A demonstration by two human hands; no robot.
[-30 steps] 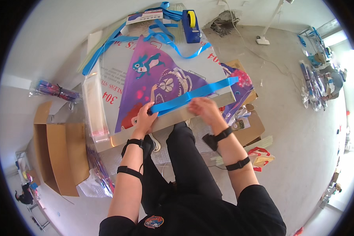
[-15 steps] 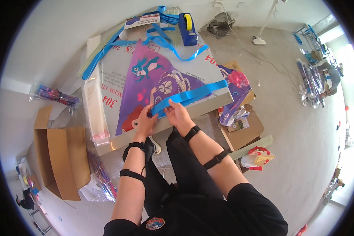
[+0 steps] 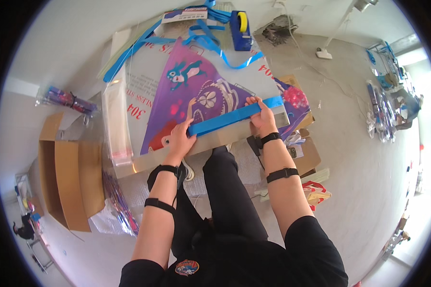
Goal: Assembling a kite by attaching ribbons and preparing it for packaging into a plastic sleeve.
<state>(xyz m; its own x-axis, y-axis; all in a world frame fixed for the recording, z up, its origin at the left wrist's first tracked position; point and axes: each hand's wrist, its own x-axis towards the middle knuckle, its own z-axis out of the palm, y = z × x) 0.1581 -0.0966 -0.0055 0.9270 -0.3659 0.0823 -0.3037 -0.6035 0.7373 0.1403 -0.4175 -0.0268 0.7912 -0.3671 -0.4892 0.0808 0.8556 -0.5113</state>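
Observation:
A folded blue ribbon strip (image 3: pixel 225 120) lies along the near edge of the metal-topped table (image 3: pixel 201 141). My left hand (image 3: pixel 181 139) pinches its left end, thumb and fingers closed. Toward the other end, my right hand (image 3: pixel 262 116) grips the strip, with a short tail reaching past the fingers. Beneath and behind the strip is a purple printed kite fabric (image 3: pixel 172 103) with a cartoon figure and a blue animal on it. More loose blue ribbon (image 3: pixel 244 65) curls across the table behind it.
A blue tape dispenser (image 3: pixel 241 33) with a yellow core stands at the far edge. Clear plastic sleeves (image 3: pixel 119 126) lie on the table's left side. An open cardboard box (image 3: pixel 72 184) is at left; another box (image 3: pixel 307 155) with odds and ends is at right. Another person (image 3: pixel 411 107) bends far right.
My right hand has slid rightward along the ribbon and now grips it near the right end. The strip has gone from loose and fanned to straight and flat. My left hand stays at its left end.

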